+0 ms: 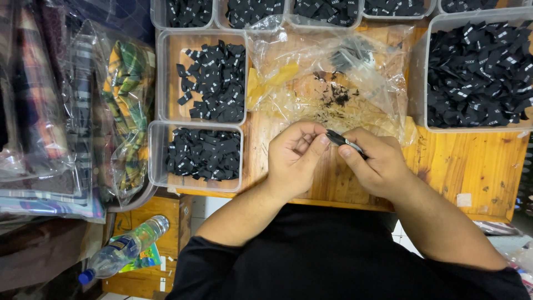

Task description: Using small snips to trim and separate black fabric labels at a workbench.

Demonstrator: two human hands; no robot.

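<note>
Head view: our left hand (293,158) and right hand (373,162) both pinch one small black label (343,140) above the wooden table (472,166), near the clear bag (333,83); loose pinch could drop it among scraps.

- Desk (472,166): varnished orange wood, grain showing, smooth.
- Trays (161,78): clear, slightly frosted plastic.
- Labels (214,80) inside trays: matt black woven cloth.
- Bag (333,83) beside trays: crinkled glossy film.
- Bottle (125,247) below trays: clear shiny plastic.
</note>
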